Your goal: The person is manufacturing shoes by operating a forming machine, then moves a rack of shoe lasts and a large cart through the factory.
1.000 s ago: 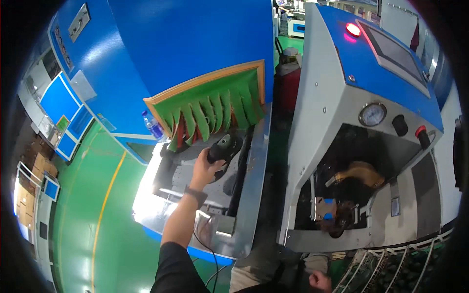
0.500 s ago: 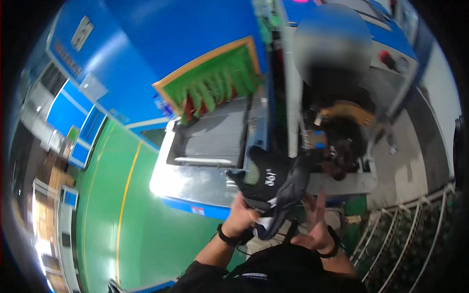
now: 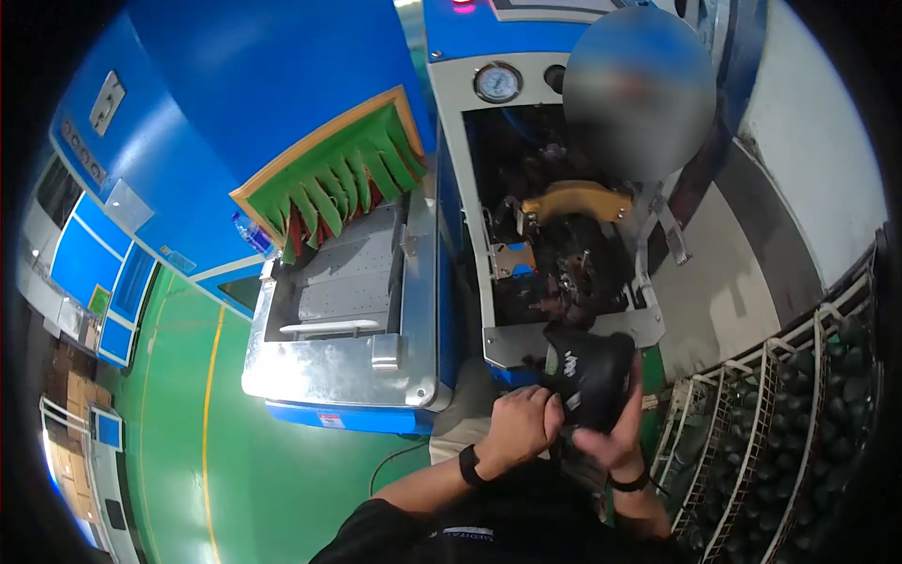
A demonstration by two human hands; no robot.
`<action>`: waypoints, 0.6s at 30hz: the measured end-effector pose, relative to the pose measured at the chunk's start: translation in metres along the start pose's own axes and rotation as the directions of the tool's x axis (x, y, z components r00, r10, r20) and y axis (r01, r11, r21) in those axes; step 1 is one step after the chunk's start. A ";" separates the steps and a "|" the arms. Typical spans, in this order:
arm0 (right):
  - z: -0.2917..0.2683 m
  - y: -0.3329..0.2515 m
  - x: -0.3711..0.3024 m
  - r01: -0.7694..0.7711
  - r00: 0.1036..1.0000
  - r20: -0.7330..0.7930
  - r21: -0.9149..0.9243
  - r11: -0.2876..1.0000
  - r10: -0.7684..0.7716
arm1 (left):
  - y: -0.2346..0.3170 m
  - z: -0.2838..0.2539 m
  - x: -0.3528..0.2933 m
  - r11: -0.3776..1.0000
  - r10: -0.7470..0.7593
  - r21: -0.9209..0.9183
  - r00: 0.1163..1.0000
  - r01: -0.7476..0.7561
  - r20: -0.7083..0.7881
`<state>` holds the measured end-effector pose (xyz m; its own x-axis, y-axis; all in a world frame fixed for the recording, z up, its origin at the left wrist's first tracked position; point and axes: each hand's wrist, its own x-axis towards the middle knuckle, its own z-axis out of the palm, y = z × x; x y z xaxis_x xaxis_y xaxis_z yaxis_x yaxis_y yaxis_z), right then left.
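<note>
A black shoe point(image 3: 597, 376) with white marks on its side is in front of my body, just below the front edge of the machine. My right hand point(image 3: 620, 434) holds it from the right, with the thumb low on the near side and the fingers running up along its right edge. My left hand point(image 3: 526, 421) is closed at the shoe's lower left, its knuckles facing up. Whatever lies within those left fingers is hidden. Both wrists wear dark bands.
A machine point(image 3: 564, 263) with a pressure gauge and a yellow curved part stands ahead. To its left is a metal-edged conveyor point(image 3: 338, 282) under green strip curtains point(image 3: 343, 183). White wire racks point(image 3: 752, 432) full of dark rounded pieces stand at right. Green floor point(image 3: 272, 470) spreads left.
The view has swung rightward toward the machine. The shoe has turned more upright; my right hand, formerly spread apart from it, now grips it. My left fingers have curled closed.
</note>
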<state>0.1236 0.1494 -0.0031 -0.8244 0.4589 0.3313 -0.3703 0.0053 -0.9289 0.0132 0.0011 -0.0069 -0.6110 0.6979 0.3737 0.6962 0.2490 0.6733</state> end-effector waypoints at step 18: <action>-0.007 -0.102 0.216 -0.036 0.989 0.080 -0.694 0.720 0.127 | -0.045 -0.019 0.008 0.890 -0.267 -0.272 0.903 0.365 0.337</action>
<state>-0.0141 0.2543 0.1622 -0.8965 0.3828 0.2231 0.0599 0.6036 -0.7950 -0.0304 -0.0176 -0.0220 -0.6100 0.7903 -0.0575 0.2943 0.2933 0.9096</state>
